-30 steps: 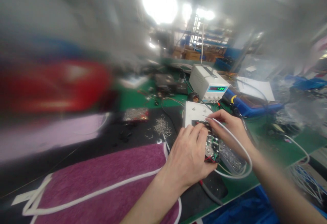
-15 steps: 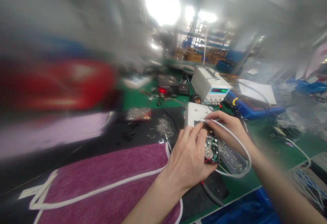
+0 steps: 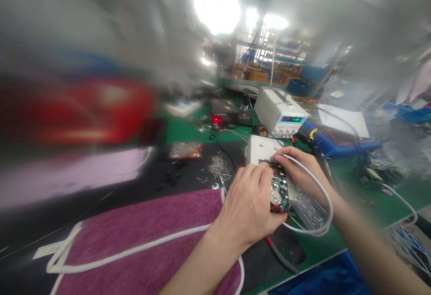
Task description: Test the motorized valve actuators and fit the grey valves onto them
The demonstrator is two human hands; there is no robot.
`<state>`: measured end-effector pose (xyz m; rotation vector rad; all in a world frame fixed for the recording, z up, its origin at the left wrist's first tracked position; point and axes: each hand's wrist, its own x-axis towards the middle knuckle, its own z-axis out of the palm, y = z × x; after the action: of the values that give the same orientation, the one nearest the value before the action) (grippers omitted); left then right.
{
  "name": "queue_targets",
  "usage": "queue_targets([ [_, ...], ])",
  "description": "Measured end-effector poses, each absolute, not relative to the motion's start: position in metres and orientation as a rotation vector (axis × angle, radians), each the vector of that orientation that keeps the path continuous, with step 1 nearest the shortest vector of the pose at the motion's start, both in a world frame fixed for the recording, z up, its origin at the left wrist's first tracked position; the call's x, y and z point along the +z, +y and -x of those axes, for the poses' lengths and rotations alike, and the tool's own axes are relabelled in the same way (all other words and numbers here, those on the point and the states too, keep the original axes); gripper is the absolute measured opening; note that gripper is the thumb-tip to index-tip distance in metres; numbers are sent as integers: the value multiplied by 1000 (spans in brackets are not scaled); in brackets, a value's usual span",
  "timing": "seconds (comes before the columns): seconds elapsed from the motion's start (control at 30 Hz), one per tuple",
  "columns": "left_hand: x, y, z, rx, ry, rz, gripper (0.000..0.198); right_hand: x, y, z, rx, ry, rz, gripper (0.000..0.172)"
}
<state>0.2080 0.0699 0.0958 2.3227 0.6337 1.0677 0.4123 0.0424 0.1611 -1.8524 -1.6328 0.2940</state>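
My left hand point(image 3: 247, 200) is closed around an electronic assembly with a circuit board point(image 3: 279, 191), round silver parts and red wires. Its thumb lies under the near edge, and its fingers curl over the far side. At the board's far end, my right hand point(image 3: 301, 165) pinches the end of a white cable point(image 3: 325, 191), which loops round below the wrist. The fingertips hide the cable's very tip. Just beyond the hands sits a white box point(image 3: 261, 147) with small studs on its face; I cannot tell whether the assembly touches it.
A heap of screws point(image 3: 219, 168) lies on the black mat, beside a plastic bag of small parts point(image 3: 186, 150). A purple cloth point(image 3: 141, 236) covers the near left. Behind the box stands a lit power supply point(image 3: 281, 113). A clear tray of screws point(image 3: 311, 214) is under my right wrist.
The view has shifted slightly, moving everything a little to the right. My right fingertips have shifted a little at the board's far end. My left hand keeps its hold.
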Motion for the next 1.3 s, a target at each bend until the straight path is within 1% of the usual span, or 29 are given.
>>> queue_targets([
  [0.33, 95, 69, -208, 1074, 631, -2322, 62, 160, 44, -419, 100, -1845, 1843, 14],
  [0.77, 96, 70, -208, 1077, 617, -2316, 61, 161, 47, -413, -2, -1922, 1867, 21],
  [0.97, 95, 70, -209, 1076, 604, -2311, 64, 158, 50, -413, -25, -1965, 1808, 21],
  [1.13, 87, 70, -213, 1144, 621, -2293, 69, 154, 44, -417, -41, -1905, 1812, 19],
  [1.23, 82, 73, -214, 1184, 623, -2226, 73, 153, 32, -423, -22, -1819, 1848, 24],
  [1.3, 80, 76, -215, 1215, 606, -2131, 71, 153, 22, -429, -25, -1732, 1865, 26],
])
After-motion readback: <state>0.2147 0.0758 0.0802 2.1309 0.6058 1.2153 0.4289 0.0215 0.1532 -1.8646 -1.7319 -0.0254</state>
